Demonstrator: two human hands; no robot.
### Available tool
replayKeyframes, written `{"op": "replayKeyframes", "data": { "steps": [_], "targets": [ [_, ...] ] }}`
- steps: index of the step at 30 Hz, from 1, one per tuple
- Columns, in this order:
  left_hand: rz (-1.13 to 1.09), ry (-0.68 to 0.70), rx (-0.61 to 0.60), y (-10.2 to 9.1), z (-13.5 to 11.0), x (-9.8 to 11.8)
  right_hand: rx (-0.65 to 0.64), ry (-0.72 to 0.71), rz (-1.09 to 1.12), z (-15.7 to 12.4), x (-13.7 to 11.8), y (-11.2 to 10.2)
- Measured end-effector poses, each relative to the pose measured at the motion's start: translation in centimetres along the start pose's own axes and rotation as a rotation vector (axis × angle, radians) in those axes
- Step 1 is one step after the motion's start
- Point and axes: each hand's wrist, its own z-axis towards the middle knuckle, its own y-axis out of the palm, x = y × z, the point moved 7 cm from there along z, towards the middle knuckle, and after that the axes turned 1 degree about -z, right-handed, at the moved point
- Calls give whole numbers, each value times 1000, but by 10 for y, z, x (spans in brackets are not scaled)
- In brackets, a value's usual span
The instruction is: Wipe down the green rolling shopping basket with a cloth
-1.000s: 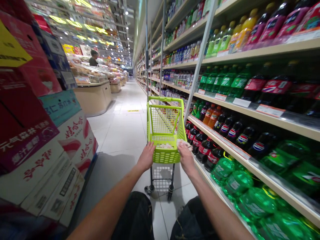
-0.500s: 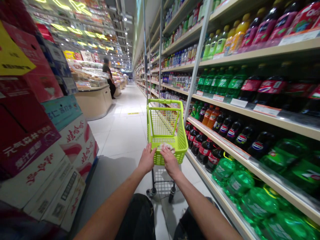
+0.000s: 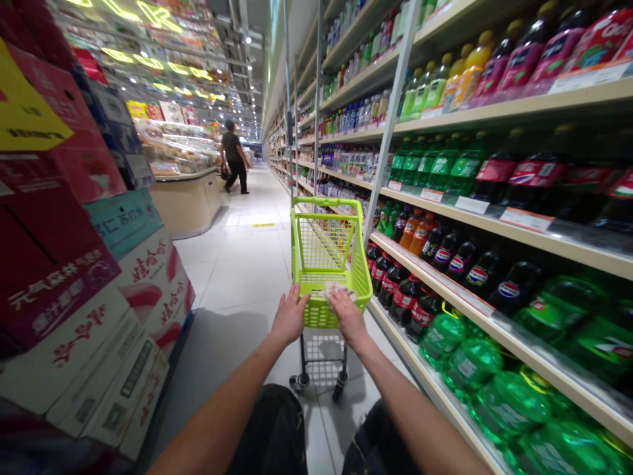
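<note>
A lime-green shopping cart with a plastic basket stands in front of me on a dark wheeled frame. At the left corner of its near rim, my left hand is closed on the edge with the thumb toward the inside. My right hand presses a crumpled whitish cloth onto the near rim, right of the middle. Part of the cloth bunches out past the fingers into the basket. The fingertips of the right hand are partly hidden in its folds.
Shelves of soda bottles line the right side, close to the cart. Stacked drink cartons stand on the left. Farther up the tiled aisle, a person in dark clothes walks beside a rounded display counter.
My right hand has slid a little to the right along the rim with the cloth. My left hand stays in place. The distant person has stepped right, into the aisle.
</note>
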Motion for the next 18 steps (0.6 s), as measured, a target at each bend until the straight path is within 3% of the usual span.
{"op": "replayKeyframes", "data": {
  "steps": [4,8,11,14,16,18],
  "targets": [
    [-28,15,18,-1,-2,1,105,177,-26,-9,36,-27],
    [-98,-13,54,-8,2,6,28,118,151,4,-3,-4],
    [-316,54,122,-17,12,24,46,198,315,21,-28,8],
    [-527,178,120,-17,26,54,115,341,474,31,-21,1],
    [-503,188,109,-11,35,68,152,360,487,35,-9,-10],
    [-388,171,90,-4,41,73,153,360,360,35,4,-22]
  ]
}}
